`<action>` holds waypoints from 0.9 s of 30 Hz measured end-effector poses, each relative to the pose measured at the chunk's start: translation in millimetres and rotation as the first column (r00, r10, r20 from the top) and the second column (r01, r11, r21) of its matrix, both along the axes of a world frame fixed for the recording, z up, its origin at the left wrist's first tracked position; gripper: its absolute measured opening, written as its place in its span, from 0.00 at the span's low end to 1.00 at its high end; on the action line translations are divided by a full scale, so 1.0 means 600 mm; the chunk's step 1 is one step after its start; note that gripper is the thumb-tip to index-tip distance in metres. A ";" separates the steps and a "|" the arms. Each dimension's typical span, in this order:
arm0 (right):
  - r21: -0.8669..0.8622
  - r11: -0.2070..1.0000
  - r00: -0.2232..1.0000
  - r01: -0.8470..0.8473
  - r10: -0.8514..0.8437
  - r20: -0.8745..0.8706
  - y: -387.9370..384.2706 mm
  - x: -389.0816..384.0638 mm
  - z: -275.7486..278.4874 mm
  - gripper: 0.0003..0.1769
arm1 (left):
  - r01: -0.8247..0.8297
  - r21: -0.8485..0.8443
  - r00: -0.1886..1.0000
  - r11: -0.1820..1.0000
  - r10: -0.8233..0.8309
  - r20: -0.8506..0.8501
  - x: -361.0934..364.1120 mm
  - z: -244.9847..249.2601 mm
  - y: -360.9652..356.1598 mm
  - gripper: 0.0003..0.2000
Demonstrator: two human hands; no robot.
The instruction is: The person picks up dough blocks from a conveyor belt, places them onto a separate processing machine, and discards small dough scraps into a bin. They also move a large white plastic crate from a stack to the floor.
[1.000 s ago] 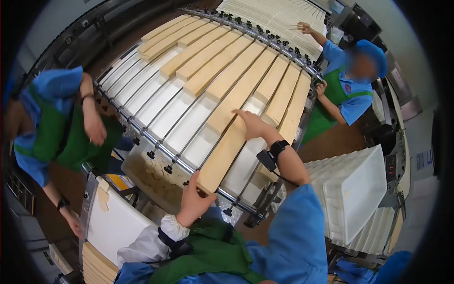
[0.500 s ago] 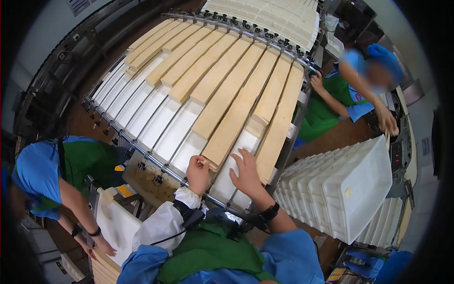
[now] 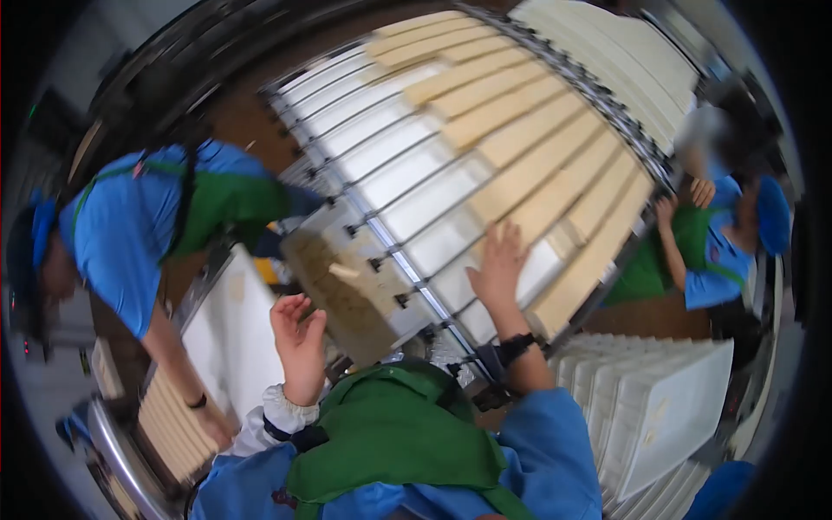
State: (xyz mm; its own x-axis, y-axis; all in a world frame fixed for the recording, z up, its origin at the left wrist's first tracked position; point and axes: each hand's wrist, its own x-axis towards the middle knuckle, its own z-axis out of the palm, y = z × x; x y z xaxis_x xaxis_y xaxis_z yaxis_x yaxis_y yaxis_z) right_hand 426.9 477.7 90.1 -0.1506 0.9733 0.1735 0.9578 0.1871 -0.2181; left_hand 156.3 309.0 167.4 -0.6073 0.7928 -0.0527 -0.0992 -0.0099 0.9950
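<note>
My left hand (image 3: 299,347) is raised beside a grimy bin (image 3: 368,329), its fingers loosely curled and apart with nothing between them. A small pale piece (image 3: 344,271) shows over the bin; whether it is falling or resting I cannot tell. My right hand (image 3: 501,276) lies with spread fingers at the near end of a long cream-coloured slab (image 3: 537,178). More such slabs lie side by side between thin dark bars on a white surface (image 3: 390,186) of the rack. One slab (image 3: 589,260) runs along the rack's right edge.
A metal rail (image 3: 399,256) with black knobs edges the rack. At left a co-worker (image 3: 130,217) bends over rows of pale strips (image 3: 173,429) by a white board (image 3: 230,316). Another co-worker (image 3: 685,251) stands at right, behind stacked white trays (image 3: 667,416).
My left hand has left the slab's end, moved left and opened from its pinch. The small piece now shows over the bin. The view has turned; the right co-worker's arm has drawn back from the trays.
</note>
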 end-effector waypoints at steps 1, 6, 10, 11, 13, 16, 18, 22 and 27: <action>0.003 1.000 0.999 -0.026 0.027 -0.018 -0.010 -0.028 0.019 0.45 | -0.032 0.000 0.999 0.999 0.032 -0.027 -0.013 -0.002 -0.021 0.21; 0.261 0.788 0.744 -0.558 0.614 -0.265 -0.105 -0.245 0.063 0.32 | -0.257 -0.050 0.964 0.965 0.252 -0.086 -0.089 -0.041 -0.137 0.21; 0.306 0.384 0.241 -0.871 0.877 -0.415 -0.246 -0.445 0.083 0.24 | -0.522 -0.081 0.853 0.849 0.520 -0.050 -0.160 -0.113 -0.277 0.20; 0.298 0.266 0.114 -0.917 0.890 -0.442 -0.284 -0.492 0.079 0.22 | -0.608 -0.125 0.793 0.784 0.593 -0.139 -0.174 -0.114 -0.312 0.20; 0.243 0.055 -0.074 -0.969 0.869 -0.490 -0.356 -0.587 0.082 0.24 | -0.763 -0.170 0.646 0.623 0.736 -0.201 -0.212 -0.159 -0.397 0.21; 0.150 -0.148 -0.204 -0.978 0.839 -0.505 -0.450 -0.745 0.048 0.29 | -0.872 -0.309 0.473 0.379 0.813 -0.339 -0.276 -0.233 -0.522 0.25; 0.100 -0.190 -0.214 -0.977 0.847 -0.487 -0.512 -0.867 -0.006 0.31 | -0.875 -0.425 0.425 0.232 0.788 -0.445 -0.319 -0.261 -0.589 0.28; -0.142 -0.126 -0.067 -0.982 0.929 -0.365 -0.599 -1.103 -0.124 0.37 | -0.820 -0.565 0.446 0.092 0.721 -0.530 -0.387 -0.295 -0.652 0.39; -0.145 -0.027 0.000 -0.989 0.983 -0.183 -0.652 -1.250 -0.226 0.40 | -0.752 -0.585 0.571 0.305 0.745 -0.345 -0.447 -0.311 -0.698 0.44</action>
State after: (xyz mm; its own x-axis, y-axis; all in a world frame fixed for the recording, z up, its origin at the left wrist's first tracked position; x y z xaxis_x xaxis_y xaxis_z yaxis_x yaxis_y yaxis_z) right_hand -323.4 86.3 -45.5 -0.9882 -0.1428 0.0554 -0.1529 0.8973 -0.4141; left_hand -111.7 -109.9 -19.3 -0.9253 -0.2414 -0.2925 -0.3776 0.5134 0.7706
